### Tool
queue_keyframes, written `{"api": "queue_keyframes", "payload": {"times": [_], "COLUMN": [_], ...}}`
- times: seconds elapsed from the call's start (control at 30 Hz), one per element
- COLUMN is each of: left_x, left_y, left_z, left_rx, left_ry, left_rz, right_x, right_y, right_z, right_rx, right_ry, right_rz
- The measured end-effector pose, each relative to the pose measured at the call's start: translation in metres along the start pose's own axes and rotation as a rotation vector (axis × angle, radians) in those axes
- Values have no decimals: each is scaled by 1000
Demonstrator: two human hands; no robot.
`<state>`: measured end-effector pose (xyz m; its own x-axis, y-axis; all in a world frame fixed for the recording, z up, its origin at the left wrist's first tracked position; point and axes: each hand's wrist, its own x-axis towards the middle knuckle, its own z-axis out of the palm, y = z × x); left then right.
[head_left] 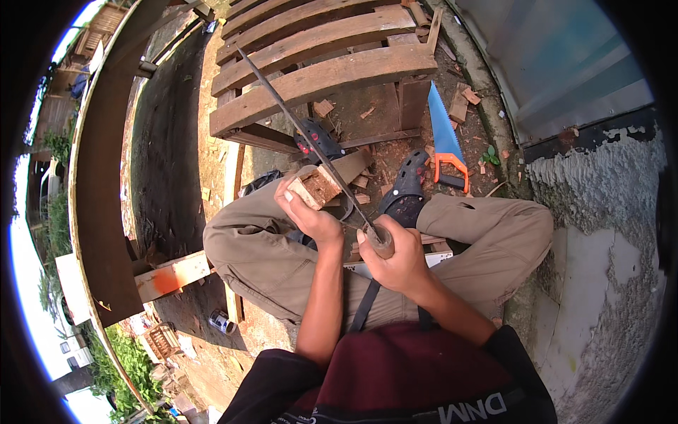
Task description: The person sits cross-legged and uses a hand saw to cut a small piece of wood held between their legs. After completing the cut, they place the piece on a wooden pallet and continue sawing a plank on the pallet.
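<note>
My right hand (402, 263) is wrapped round the rounded wooden handle of a machete (316, 147). Its long, dark, narrow-looking blade points away from me to the upper left. In my left hand (316, 220) is a short, rough wooden block (311, 189), gripped from its near left side. The blade runs along the block's right side; whether it touches or cuts into the wood I cannot tell. Both hands are held above my lap, between my bent knees. The fingers of my left hand are partly hidden behind the block.
In front of me stands a slatted wooden bench (318, 81). A handsaw (445, 131) with a blue blade and orange handle leans to the right of my shoe (406, 187). Wood offcuts (459, 106) and chips litter the ground. A can (222, 321) lies at lower left, and a rough wall (600, 212) rises at right.
</note>
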<state>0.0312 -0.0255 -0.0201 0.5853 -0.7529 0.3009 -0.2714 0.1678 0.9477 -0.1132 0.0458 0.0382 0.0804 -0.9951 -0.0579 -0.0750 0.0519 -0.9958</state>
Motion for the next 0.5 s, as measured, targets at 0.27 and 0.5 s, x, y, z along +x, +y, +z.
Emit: {"api": "queue_keyframes", "payload": {"times": [0.27, 0.5], "left_x": [2, 0], "left_y": [-8, -17], "left_z": [2, 0], "left_rx": [-169, 281], "left_ry": [29, -21], "left_rz": [-64, 219], "right_x": [-1, -3], "right_y": [55, 10], "right_z": [-1, 2], "right_rx": [-195, 1], "right_ry": [-174, -2], "right_rz": [242, -37]}}
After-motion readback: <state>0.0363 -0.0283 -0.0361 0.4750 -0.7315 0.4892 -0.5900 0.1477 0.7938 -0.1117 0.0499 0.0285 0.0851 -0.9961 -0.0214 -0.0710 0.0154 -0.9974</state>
